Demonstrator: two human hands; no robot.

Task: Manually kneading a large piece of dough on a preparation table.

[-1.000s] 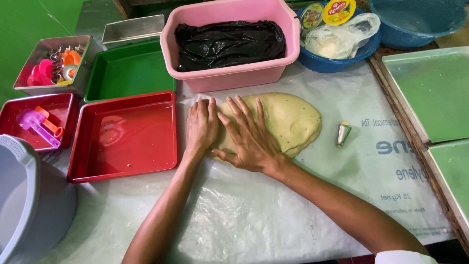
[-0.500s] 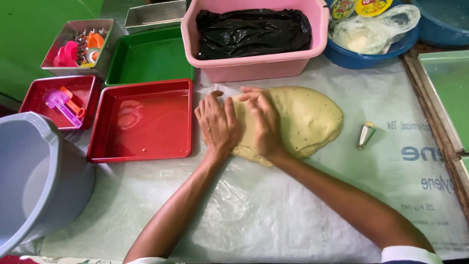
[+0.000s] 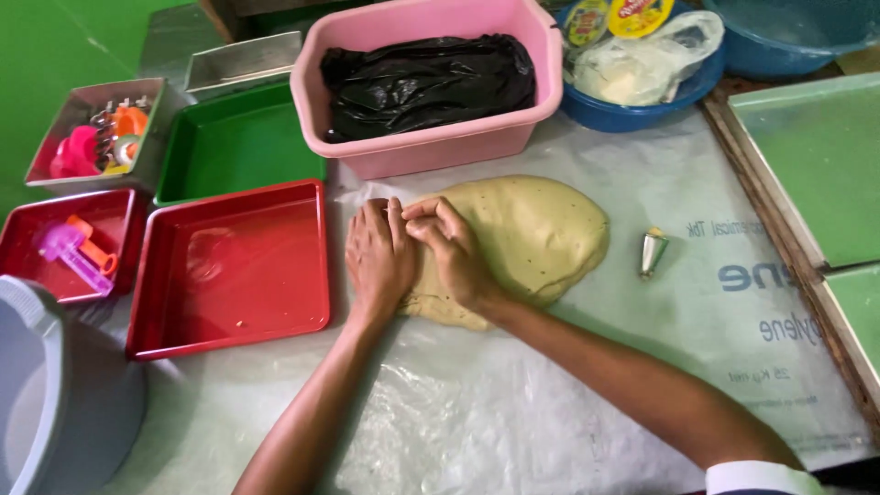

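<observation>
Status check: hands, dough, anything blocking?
Left hand and right hand both pressing the dough, holding nothing. Dough flat on plastic sheet. Red tray beside, not blocking.

- two hands on the job: left hand [image 3: 379, 257] and right hand [image 3: 449, 247]
- one lump of yellowish dough [image 3: 536, 234], dead centre
- two red trays: big red tray [image 3: 234, 270] and small red tray [image 3: 37, 234], out around 9 o'clock
- one green tray [image 3: 238, 142] at 11
- one pink tub [image 3: 440, 147] at 12, one black bag [image 3: 426, 78] inside
- two blue bowls: near blue bowl [image 3: 632, 110] and far blue bowl [image 3: 788, 41] around 1
- one metal piping nozzle [image 3: 653, 252] at 3
- one grey bucket [image 3: 55, 403] at 8
</observation>
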